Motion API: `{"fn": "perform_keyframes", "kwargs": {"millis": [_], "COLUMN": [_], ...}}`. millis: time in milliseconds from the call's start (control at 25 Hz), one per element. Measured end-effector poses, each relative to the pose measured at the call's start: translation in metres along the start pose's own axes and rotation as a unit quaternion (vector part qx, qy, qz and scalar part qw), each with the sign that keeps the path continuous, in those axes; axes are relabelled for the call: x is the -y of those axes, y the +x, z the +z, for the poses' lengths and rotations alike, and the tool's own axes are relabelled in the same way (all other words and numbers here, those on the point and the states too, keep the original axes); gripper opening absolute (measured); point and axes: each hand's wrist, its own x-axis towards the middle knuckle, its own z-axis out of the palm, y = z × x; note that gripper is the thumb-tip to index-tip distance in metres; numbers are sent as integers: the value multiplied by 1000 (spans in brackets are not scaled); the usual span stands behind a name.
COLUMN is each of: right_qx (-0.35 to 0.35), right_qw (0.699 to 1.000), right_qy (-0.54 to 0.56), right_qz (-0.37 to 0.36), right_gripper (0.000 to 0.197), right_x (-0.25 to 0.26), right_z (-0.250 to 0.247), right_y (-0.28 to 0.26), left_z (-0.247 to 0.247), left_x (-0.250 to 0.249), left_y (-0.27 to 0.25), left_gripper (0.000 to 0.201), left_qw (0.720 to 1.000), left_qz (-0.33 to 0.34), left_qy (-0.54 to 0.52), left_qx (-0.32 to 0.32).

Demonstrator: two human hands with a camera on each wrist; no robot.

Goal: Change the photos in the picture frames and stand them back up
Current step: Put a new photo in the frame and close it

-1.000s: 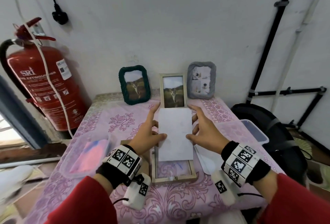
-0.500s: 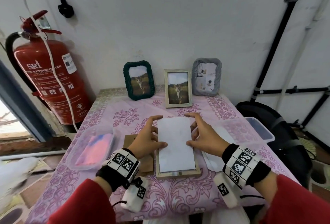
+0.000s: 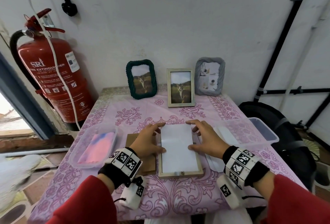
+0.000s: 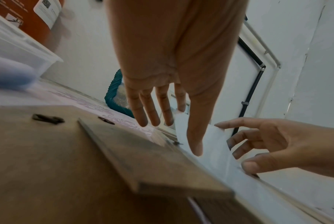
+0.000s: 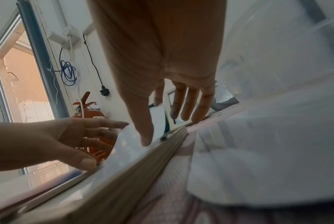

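A light wooden frame (image 3: 180,172) lies face down near the table's front edge. A white photo (image 3: 178,150), blank side up, lies in its opening with the far end a little raised. My left hand (image 3: 148,140) touches the photo's left edge with thumb and straight forefinger. My right hand (image 3: 205,140) does the same on the right edge. The left wrist view shows my left hand's (image 4: 162,106) thumb resting on the photo (image 4: 204,139). In the right wrist view my right hand's (image 5: 171,98) thumb lies on the photo (image 5: 127,145) by the frame rail (image 5: 143,169). The brown backing board (image 3: 137,154) lies left of the frame.
Three frames stand at the wall: green (image 3: 142,79), wooden (image 3: 180,88), grey (image 3: 209,75). A plastic tub with pink sheets (image 3: 94,148) sits at the left, a clear tub (image 3: 262,131) and white sheets (image 3: 223,138) at the right. A fire extinguisher (image 3: 53,77) stands left, a black bag (image 3: 278,134) right.
Both hands have drawn the white photo back towards me and lowered it into the flat frame. Before, it was held higher, in front of the standing wooden frame.
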Motion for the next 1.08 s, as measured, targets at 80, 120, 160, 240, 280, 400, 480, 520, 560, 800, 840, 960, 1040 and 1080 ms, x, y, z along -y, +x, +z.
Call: {"fn": "perform_keyframes", "kwargs": {"millis": [80, 120, 160, 240, 280, 400, 480, 520, 560, 800, 840, 960, 1040, 1080], "right_qx": [9, 15, 22, 43, 54, 83, 100, 107, 111, 112, 109, 101, 97, 94], "right_qw": [999, 998, 997, 994, 993, 988, 985, 984, 983, 982, 982, 984, 985, 987], "right_qy": [-35, -52, -66, -87, -96, -116, -123, -125, -127, -134, -132, -125, -120, -114], "right_qz": [17, 25, 31, 42, 47, 62, 72, 76, 77, 75, 75, 77, 73, 65], "right_gripper": [81, 82, 84, 86, 86, 87, 87, 86, 86, 84, 83, 81, 79, 77], "right_x": [-1, -1, -2, -3, -4, -6, -8, -9, -9, -11, -11, -8, -7, -7], "right_z": [1, 1, 1, 3, 3, 5, 5, 5, 5, 5, 5, 5, 5, 5], "right_y": [3, 4, 6, 8, 9, 14, 18, 19, 21, 21, 21, 17, 14, 13], "left_z": [2, 3, 4, 6, 7, 8, 8, 8, 8, 8, 8, 5, 1, -1], "left_x": [1, 1, 2, 5, 6, 11, 14, 14, 15, 15, 14, 10, 10, 10], "left_y": [3, 4, 6, 8, 9, 12, 13, 14, 14, 12, 12, 8, 3, -1], "left_gripper": [92, 94, 96, 98, 98, 96, 93, 92, 92, 91, 91, 94, 91, 87], "left_qw": [999, 997, 996, 994, 992, 986, 981, 980, 979, 982, 983, 990, 995, 996], "left_qz": [-26, -38, -45, -52, -55, -62, -67, -69, -70, -72, -71, -65, -68, -77], "left_qy": [39, 52, 62, 84, 97, 137, 158, 164, 165, 148, 144, 93, 21, -9], "left_qx": [23, 32, 40, 49, 53, 72, 85, 91, 94, 87, 85, 87, 63, 39]}}
